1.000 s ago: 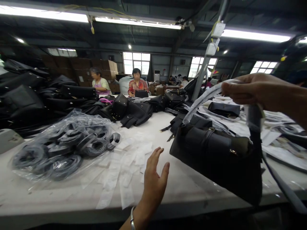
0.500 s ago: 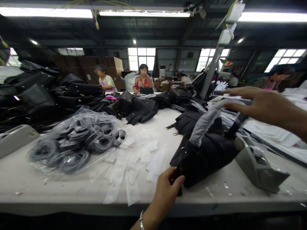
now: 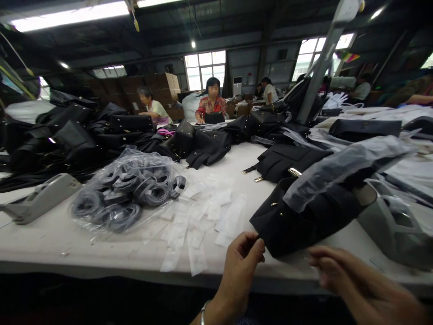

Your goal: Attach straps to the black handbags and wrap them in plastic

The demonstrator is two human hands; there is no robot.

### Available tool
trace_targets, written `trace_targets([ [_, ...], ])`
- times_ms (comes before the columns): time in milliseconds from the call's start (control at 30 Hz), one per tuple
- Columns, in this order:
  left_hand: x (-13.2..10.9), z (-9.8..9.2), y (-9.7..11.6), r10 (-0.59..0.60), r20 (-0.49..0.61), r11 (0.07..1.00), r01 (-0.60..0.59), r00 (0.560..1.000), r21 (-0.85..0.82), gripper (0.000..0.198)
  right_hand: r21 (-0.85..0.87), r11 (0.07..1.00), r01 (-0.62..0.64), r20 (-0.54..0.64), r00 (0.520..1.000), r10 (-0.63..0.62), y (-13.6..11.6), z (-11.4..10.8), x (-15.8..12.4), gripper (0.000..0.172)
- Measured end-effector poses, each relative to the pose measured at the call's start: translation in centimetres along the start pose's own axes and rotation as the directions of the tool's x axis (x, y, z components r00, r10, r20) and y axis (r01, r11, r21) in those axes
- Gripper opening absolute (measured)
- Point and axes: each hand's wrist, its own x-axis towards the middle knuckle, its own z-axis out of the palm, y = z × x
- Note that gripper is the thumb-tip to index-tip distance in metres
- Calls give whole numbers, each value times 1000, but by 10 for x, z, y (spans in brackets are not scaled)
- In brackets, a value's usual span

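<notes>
A black handbag (image 3: 314, 225) lies on the white table in front of me, its handle (image 3: 338, 167) wrapped in translucent film and flopped over to the right. At the bag's near left corner, my left hand (image 3: 241, 266) is closed in a pinch on its edge. My right hand (image 3: 355, 284), smeared by motion, is just in front of the bag with its fingers pressed together; what they hold, if anything, cannot be made out. Behind the bag lies another black piece (image 3: 287, 160) with gold-coloured metal ends.
White strips (image 3: 199, 216) are scattered mid-table, beside a clear bag of coiled grey straps (image 3: 125, 194). Grey tape dispensers (image 3: 43, 198) stand left and right. Black bags (image 3: 81, 140) pile up at the back left. A post (image 3: 318, 67) rises behind; co-workers (image 3: 211, 106) sit across.
My right hand has let go of the wrapped handle and come down to the bag's near side. The handle has dropped to the right. My left hand stays at the corner; the view has tilted.
</notes>
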Motion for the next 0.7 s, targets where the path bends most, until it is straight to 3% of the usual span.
trace_targets([
  [67, -3, 2, -2, 69, 30, 996, -71, 997, 57, 24, 98, 995, -13, 201, 980, -7, -11, 31, 3, 43],
  [133, -6, 1, -2, 177, 52, 968, -184, 983, 169, 19, 185, 981, -60, 289, 957, 4, -18, 55, 10, 43],
  [200, -6, -4, 1, 256, 101, 912, -275, 961, 305, 18, 269, 949, -162, 310, 948, 74, -20, 69, 15, 44],
  [300, 5, -21, 9, 266, 169, 799, -316, 949, 512, 31, 404, 864, -301, 320, 931, 175, -18, 79, 16, 45],
  [400, 35, -44, 13, 322, 60, 525, -231, 945, 819, 31, 471, 813, -341, 317, 926, 205, -18, 82, 12, 45],
  [467, 59, -57, 12, 335, 0, 395, -140, 942, 908, 23, 478, 807, -348, 317, 925, 211, -19, 81, 10, 48],
  [567, 88, -67, 8, 302, -45, 307, -53, 952, 950, 23, 457, 821, -341, 327, 923, 201, -20, 79, 9, 50],
  [700, 102, -67, 8, 242, -65, 268, -2, 968, 963, 17, 414, 850, -325, 354, 918, 179, -21, 74, 10, 49],
])
